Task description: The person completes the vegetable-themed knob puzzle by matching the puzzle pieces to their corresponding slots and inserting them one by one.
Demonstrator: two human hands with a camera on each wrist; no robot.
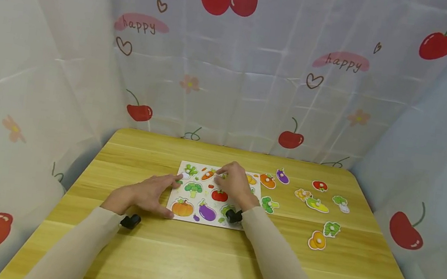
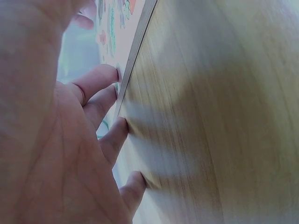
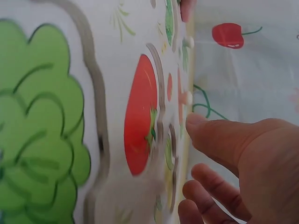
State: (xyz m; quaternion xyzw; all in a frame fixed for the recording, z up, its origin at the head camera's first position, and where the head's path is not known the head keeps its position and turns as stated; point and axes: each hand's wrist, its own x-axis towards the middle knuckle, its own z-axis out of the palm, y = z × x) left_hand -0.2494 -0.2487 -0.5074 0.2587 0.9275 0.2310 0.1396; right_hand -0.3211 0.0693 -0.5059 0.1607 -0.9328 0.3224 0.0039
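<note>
A white vegetable puzzle board [image 1: 198,166] lies flat on the table. My left hand [image 1: 150,193] spreads along its left edge, thumb near the front left corner; in the left wrist view the fingertips [image 2: 122,126] are at the board's side. Over the upper right of the board is my right hand [image 1: 234,183], beside the carrot piece [image 1: 207,175]. In the right wrist view its thumb [image 3: 205,133] points at a white knob [image 3: 187,98], the other fingers apart from it with nothing visible between. The board also shows a tomato [image 1: 219,195], broccoli [image 1: 193,189], pumpkin [image 1: 182,208] and eggplant [image 1: 207,212].
Several loose knobbed pieces lie right of the board, among them an eggplant [image 1: 282,176], a pumpkin [image 1: 267,181], broccoli [image 1: 269,205], corn [image 1: 316,204] and a tomato [image 1: 320,185]. A cherry-print curtain [image 1: 227,111] surrounds the wooden table [image 1: 173,265].
</note>
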